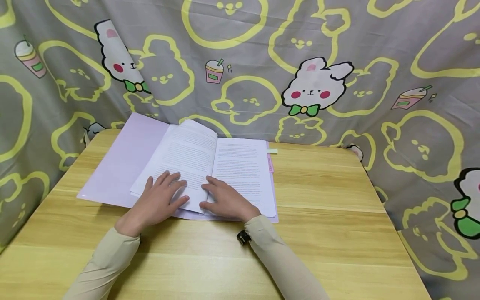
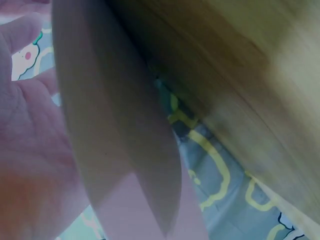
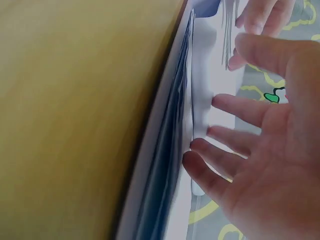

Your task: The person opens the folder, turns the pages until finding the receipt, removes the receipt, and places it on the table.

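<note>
Hanging behind folder (image 1: 123,162): patterned curtain (image 1: 249,54)

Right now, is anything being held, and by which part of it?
Nothing is held: the left grip lies spread on the printed left page of the open lilac folder, and the right grip touches that page near the fold.
</note>
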The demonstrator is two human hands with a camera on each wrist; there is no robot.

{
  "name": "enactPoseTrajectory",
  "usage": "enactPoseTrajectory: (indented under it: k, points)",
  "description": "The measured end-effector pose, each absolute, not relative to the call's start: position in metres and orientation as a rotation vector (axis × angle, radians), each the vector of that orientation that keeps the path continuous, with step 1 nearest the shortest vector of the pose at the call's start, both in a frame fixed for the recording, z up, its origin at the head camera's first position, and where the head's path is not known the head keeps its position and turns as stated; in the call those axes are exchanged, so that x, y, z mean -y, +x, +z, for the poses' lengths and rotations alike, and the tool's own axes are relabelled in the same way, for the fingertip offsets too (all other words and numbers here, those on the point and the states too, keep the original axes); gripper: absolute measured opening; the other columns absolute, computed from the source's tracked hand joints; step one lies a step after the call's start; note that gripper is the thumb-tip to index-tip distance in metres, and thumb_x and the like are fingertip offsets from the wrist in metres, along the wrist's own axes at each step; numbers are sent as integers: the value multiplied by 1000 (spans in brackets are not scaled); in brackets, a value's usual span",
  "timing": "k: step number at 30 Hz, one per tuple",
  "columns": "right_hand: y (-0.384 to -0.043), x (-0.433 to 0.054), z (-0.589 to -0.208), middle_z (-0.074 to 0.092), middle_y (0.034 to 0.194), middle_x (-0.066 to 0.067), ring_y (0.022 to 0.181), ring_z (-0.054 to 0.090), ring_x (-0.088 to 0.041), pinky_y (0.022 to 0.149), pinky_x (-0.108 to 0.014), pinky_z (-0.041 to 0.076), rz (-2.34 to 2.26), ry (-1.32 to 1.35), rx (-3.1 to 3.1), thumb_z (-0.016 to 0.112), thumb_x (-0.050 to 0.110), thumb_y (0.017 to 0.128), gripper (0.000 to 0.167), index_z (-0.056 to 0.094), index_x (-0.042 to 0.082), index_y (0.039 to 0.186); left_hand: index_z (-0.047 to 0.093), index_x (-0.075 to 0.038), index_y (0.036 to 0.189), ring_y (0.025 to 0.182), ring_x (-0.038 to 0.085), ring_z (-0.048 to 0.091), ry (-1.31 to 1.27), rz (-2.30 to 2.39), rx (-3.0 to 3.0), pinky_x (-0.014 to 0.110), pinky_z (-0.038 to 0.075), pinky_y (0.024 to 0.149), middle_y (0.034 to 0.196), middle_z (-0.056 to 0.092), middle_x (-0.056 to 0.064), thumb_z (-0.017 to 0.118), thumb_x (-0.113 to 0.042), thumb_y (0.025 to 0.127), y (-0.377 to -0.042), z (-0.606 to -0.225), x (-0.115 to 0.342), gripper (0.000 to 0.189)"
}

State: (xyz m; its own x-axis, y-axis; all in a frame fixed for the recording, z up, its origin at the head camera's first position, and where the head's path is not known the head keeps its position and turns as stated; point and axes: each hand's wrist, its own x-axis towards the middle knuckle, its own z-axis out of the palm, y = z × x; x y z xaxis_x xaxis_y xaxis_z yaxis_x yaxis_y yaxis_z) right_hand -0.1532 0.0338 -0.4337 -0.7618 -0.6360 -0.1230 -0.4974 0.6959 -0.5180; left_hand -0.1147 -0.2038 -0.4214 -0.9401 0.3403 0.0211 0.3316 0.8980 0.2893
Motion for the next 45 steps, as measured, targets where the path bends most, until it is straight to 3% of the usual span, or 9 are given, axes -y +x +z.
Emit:
enactPoseTrajectory:
  k: [8, 17, 27, 33, 40, 45]
  points:
    - [-153, -35, -433, 36, 165, -1, 150, 37, -21, 120, -39, 34, -639, -967, -2588, 61, 45, 100, 55, 56, 16, 147, 60, -5, 141, 144, 53, 35, 481, 381, -2935, 83, 22, 105, 154, 45, 26, 59, -43, 101, -112, -427, 202, 55]
    - [-162, -47, -430, 48, 155, -8, 146, 42, -23, 120, -37, 33, -817, -924, -2587, 60, 38, 103, 51, 55, 11, 146, 60, -5, 141, 144, 54, 35, 470, 377, -2910, 83, 24, 104, 154, 45, 26, 60, -42, 101, -112, -429, 201, 55]
    - [-178, -76, -422, 52, 152, -11, 143, 47, -27, 118, -42, 37, -1010, -720, -2647, 58, 36, 104, 53, 53, 7, 147, 59, -6, 142, 144, 53, 35, 455, 386, -2894, 82, 24, 105, 155, 43, 25, 59, -42, 101, -113, -430, 200, 55]
    - [-187, -98, -418, 49, 154, -9, 135, 54, -32, 112, -47, 43, -1126, -583, -2671, 60, 38, 103, 53, 52, 11, 148, 59, -6, 142, 143, 53, 36, 457, 407, -2897, 82, 25, 104, 155, 44, 25, 59, -41, 102, -114, -428, 200, 54]
    - [-197, -124, -416, 46, 156, -15, 134, 53, -37, 107, -55, 46, -1246, -394, -2656, 60, 41, 103, 62, 43, 12, 155, 57, -5, 144, 144, 54, 33, 463, 451, -2916, 83, 27, 102, 157, 40, 26, 61, -40, 101, -113, -427, 201, 55]
    - [-203, -141, -417, 45, 156, -16, 138, 49, -36, 110, -56, 43, -1283, -275, -2672, 59, 41, 103, 62, 40, 14, 156, 54, -4, 146, 145, 56, 29, 463, 444, -2938, 82, 28, 102, 158, 38, 28, 60, -40, 102, -113, -428, 202, 57]
